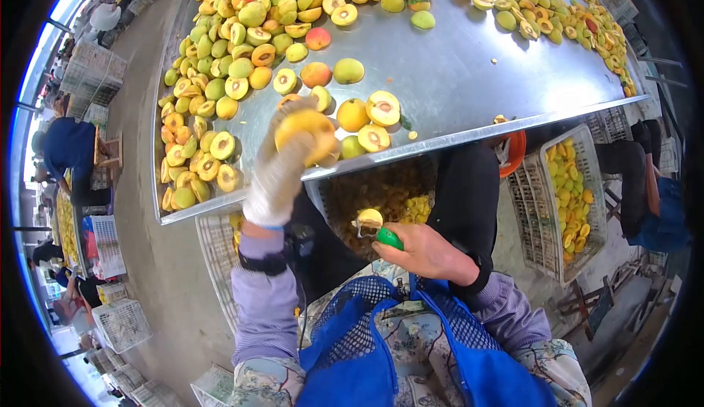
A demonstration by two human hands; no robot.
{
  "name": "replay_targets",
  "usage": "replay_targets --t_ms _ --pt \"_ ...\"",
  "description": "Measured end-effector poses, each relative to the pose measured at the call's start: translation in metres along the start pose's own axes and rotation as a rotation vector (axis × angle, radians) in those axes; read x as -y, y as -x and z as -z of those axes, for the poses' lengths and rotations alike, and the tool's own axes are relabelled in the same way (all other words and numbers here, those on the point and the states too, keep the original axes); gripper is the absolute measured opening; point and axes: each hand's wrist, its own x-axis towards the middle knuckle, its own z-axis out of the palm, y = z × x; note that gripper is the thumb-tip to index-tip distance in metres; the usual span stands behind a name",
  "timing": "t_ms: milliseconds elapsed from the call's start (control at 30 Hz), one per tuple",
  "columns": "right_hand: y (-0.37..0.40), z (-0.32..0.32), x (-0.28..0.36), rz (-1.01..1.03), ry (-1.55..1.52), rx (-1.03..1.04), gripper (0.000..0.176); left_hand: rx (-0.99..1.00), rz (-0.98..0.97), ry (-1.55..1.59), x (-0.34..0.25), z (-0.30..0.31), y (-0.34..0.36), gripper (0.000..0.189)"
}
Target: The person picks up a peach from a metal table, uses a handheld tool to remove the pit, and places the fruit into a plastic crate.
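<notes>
My left hand [281, 161], in a pale glove and blurred by motion, is closed around a yellow fruit [304, 136] above the front edge of the metal table [469, 114]. Over my lap, my right hand [424, 250] is bare and wrapped round the green handle [389, 239] of a small tool. At the tool's tip sits a yellow fruit piece [369, 218]. Halved fruits, some with brown centres, lie on the table just beyond my left hand, among them a cut half [383, 108].
Fruit heaps [249, 33] cover the table's left and back. Between my knees stands a crate [345, 194] with brown and yellow pieces. A fruit-filled crate [535, 209] and a red bucket [513, 150] are at the right. People sit at both sides.
</notes>
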Motion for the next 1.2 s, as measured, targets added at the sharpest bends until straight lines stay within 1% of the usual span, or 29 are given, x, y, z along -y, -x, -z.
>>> replay_targets --t_ms 33,67,100,133,167,200,233,267,300,367,400,467,500,567,600,667,800,867,1000,1067,1100,1167,1200 --pt "0.0 -0.003 -0.002 -0.004 -0.002 0.002 0.027 0.071 -0.036 -0.266 -0.002 -0.012 0.016 0.048" --pt "0.0 -0.005 -0.003 0.022 0.081 -0.055 0.027 0.143 -0.073 -0.531 -0.005 -0.025 0.025 0.045" --pt "0.0 -0.006 -0.003 0.049 0.166 -0.111 0.026 0.277 -0.316 -0.924 -0.01 -0.036 0.027 0.038" --pt "0.001 -0.006 -0.003 0.054 0.205 -0.154 0.027 0.207 -0.239 -1.089 -0.001 -0.042 0.027 0.035" --pt "0.004 -0.007 -0.005 0.052 0.206 -0.147 0.027 0.131 -0.157 -1.252 0.009 -0.044 0.029 0.032" --pt "0.005 -0.007 -0.007 0.048 0.213 -0.172 0.027 0.129 -0.159 -1.254 0.012 -0.042 0.031 0.032" --pt "0.004 -0.005 -0.008 0.047 0.221 -0.205 0.027 -0.004 -0.048 -1.068 0.014 -0.039 0.031 0.034" --pt "0.007 -0.003 -0.004 0.043 0.157 -0.19 0.026 -0.134 0.069 -0.872 0.02 -0.034 0.033 0.036" --pt "0.011 -0.004 0.0 0.04 0.155 -0.182 0.026 -0.093 0.115 -0.366 0.032 -0.025 0.032 0.04" --pt "0.01 -0.002 0.01 0.002 0.029 -0.122 0.025 -0.004 0.195 0.134 0.022 -0.03 0.041 0.045" --pt "0.011 -0.001 0.015 0.006 0.029 -0.123 0.025 -0.004 0.192 0.132 0.023 -0.031 0.041 0.045" --pt "0.013 0.0 0.021 0.011 -0.04 -0.125 0.025 0.025 0.225 0.377 0.028 -0.036 0.042 0.054" --pt "0.013 0.0 0.022 0.011 -0.041 -0.126 0.025 0.026 0.226 0.377 0.028 -0.039 0.043 0.054" --pt "0.015 0.0 0.022 0.013 -0.054 -0.162 0.025 0.054 0.201 0.413 0.026 -0.045 0.046 0.065" --pt "0.016 0.0 0.024 0.012 -0.054 -0.166 0.025 0.057 0.201 0.413 0.026 -0.048 0.048 0.065" --pt "0.017 -0.001 0.029 0.054 -0.055 -0.241 0.024 0.021 0.149 0.29 0.026 -0.054 0.052 0.067" --pt "0.019 -0.004 0.028 0.069 0.002 -0.289 0.023 0.069 0.149 0.314 0.026 -0.06 0.06 0.065" --pt "0.021 -0.004 0.031 0.069 0.039 -0.318 0.023 -0.03 0.069 0.248 0.027 -0.067 0.065 0.062" --pt "0.026 -0.004 0.035 0.032 -0.025 -0.276 0.022 -0.006 0.042 0.188 0.021 -0.071 0.069 0.06" --pt "0.024 0.001 0.033 0.037 -0.062 -0.232 0.022 0.036 0.086 0.26 0.016 -0.072 0.064 0.059" --pt "0.024 0.002 0.032 0.085 -0.06 -0.261 0.023 0.083 0.063 0.332 0.02 -0.07 0.061 0.059" --pt "0.023 0.002 0.027 0.051 -0.099 -0.308 0.023 -0.013 0.066 0.343 0.019 -0.08 0.059 0.071" --pt "0.024 0.006 0.032 0.015 -0.151 -0.332 0.023 -0.021 0.031 0.324 0.019 -0.084 0.06 0.075"
